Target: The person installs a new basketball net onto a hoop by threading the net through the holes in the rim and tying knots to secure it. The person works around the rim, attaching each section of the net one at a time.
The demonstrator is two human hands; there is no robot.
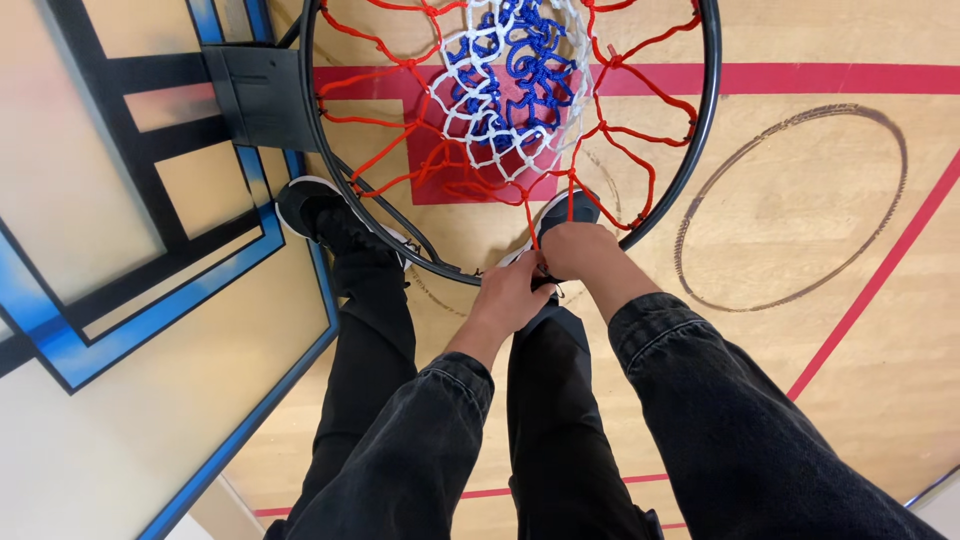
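- Left hand (512, 295) and right hand (577, 250): both pinch the net (500, 100) cords at the black hoop rim (690, 150).
- Net: red, white, blue; holds nothing.

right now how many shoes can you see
2: one dark shoe left, under the black hoop rim; the other shoe beneath the red net cords, partly hidden by the right hand.

The far arc of the black metal basketball hoop (700, 130) is being cut off by the top edge. The fingertips of the left hand (512, 295) and right hand (575, 250) are being hidden against the rim. The transparent backboard with blue and black lines (120, 220) is being cropped at the left.
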